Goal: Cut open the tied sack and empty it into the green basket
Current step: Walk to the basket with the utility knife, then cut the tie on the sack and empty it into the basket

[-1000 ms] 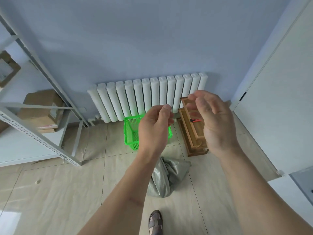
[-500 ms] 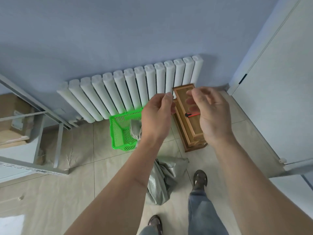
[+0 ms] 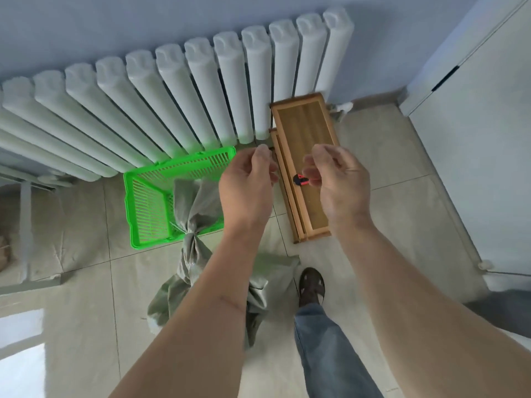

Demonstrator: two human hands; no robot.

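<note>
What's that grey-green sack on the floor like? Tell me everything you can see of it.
The sack looks like woven grey-green plastic cloth, soft and creased. A tie cinches its neck near the front rim of the green basket, so it is still shut. The loose top flares over into the basket; the slumped body lies on the tiled floor, partly hidden behind the left forearm.

Since a second ago the view has tipped down and closed in on the floor, so both hands now hang lower, the left hand point(image 3: 247, 191) over the green basket point(image 3: 149, 196) beside the sack point(image 3: 192, 214), the right hand point(image 3: 339, 182) over the wooden tray point(image 3: 304, 133), fingers loosely curled.
</note>
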